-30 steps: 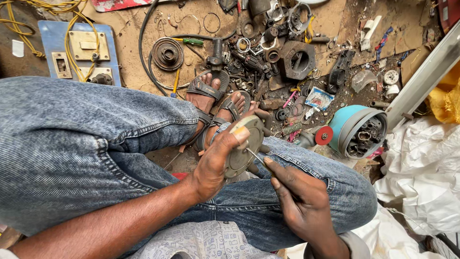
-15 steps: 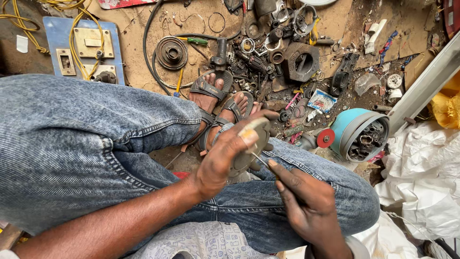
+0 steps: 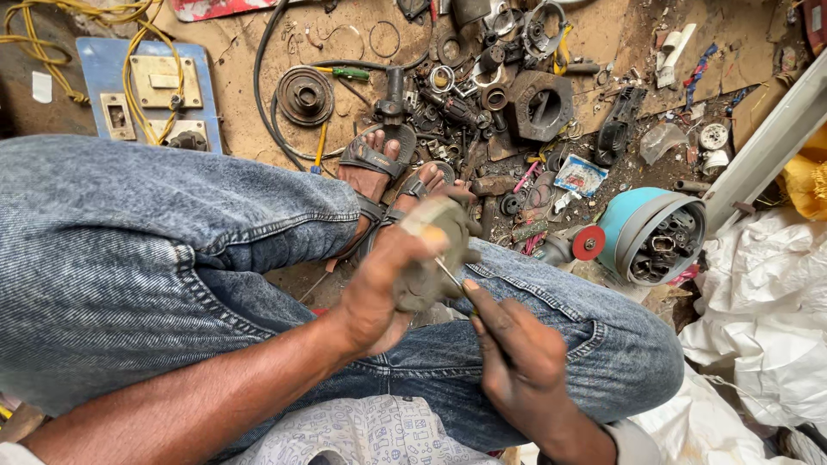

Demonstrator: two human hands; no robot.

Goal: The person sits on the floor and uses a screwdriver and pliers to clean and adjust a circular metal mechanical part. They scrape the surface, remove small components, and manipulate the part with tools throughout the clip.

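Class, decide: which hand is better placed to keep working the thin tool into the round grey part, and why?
Right. The right hand already pinches the thin tool with its tip at the round grey part. The left hand is wrapped around that part, steadying it.

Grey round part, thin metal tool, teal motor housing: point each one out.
grey round part (image 3: 428, 274), head view, on its dusty face beside the left hand's thumb.
thin metal tool (image 3: 450, 275), head view, on its bare shaft.
teal motor housing (image 3: 622, 222), head view, on its outer shell.

- A floor-level repair workshop.
- Metal motor parts (image 3: 538, 103), a pulley (image 3: 304, 95), screwdrivers (image 3: 343, 73) and yellow wires (image 3: 129, 52) litter the dirt floor (image 3: 241, 129).
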